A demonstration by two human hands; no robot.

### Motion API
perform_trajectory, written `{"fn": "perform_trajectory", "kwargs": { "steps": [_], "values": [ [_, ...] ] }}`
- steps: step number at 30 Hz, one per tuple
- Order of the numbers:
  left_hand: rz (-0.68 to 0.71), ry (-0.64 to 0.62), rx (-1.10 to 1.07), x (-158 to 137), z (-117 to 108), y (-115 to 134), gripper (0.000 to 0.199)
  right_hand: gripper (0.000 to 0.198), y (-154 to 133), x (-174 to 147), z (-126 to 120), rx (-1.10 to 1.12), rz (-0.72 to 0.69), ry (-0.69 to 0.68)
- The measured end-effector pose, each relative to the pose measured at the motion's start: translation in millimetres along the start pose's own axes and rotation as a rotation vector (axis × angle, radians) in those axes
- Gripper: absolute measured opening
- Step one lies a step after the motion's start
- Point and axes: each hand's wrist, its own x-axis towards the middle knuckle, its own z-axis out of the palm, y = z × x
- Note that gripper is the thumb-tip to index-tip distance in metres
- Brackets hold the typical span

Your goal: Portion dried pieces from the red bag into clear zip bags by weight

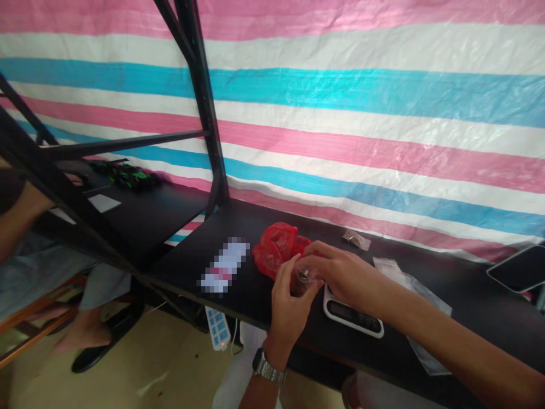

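Note:
My left hand [288, 304], with a watch on its wrist, and my right hand [334, 267] come together over the black table. Between their bent fingers they pinch a small clear plastic bag [304, 276]; its contents are too small to make out. Just behind the fingers lies a crumpled red plastic bag [272, 253]. A white digital scale [354, 319] sits below my right hand, partly covered by it. Farther back rests a small clear packet of brown bits [356, 239]. Flat clear zip bags [430, 355] lie beneath my right forearm.
A pixelated slip [225, 266] lies left of the red bag. At the right edge a phone-like dark screen [519, 270] stands tilted. A power strip [218, 328] hangs below the table edge. Black metal posts [200, 96] divide off another table with a green toy car [134, 176] and a seated person.

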Motion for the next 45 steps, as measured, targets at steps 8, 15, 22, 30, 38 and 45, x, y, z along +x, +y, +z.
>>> {"fn": "perform_trajectory", "kwargs": {
  "steps": [8, 15, 22, 30, 38, 45],
  "values": [
    [-0.029, -0.010, -0.032, -3.9, -6.1, -6.0, 0.053, 0.042, -3.5, 8.3, 4.1, 0.230, 0.140, 0.046],
    [-0.113, -0.053, -0.071, -3.7, -8.1, -6.1, 0.068, 0.037, 5.6, 10.6, 11.9, 0.341, 0.259, 0.054],
    [-0.109, -0.081, -0.088, -5.5, -4.5, -12.1, 0.070, 0.033, 11.2, 6.7, 22.4, 0.402, 0.271, 0.041],
    [-0.032, -0.068, -0.065, -7.7, -1.8, -11.8, 0.069, 0.034, 7.1, 2.6, 23.1, 0.507, 0.442, 0.046],
    [-0.049, -0.127, -0.099, -7.7, -2.6, -13.2, 0.071, 0.028, 21.0, 1.9, 30.8, 0.637, 0.429, -0.010],
    [-0.065, -0.188, -0.074, -4.5, -6.2, -13.5, 0.075, 0.027, 23.4, 1.0, 30.6, 0.720, 0.400, 0.017]
  ]
}}
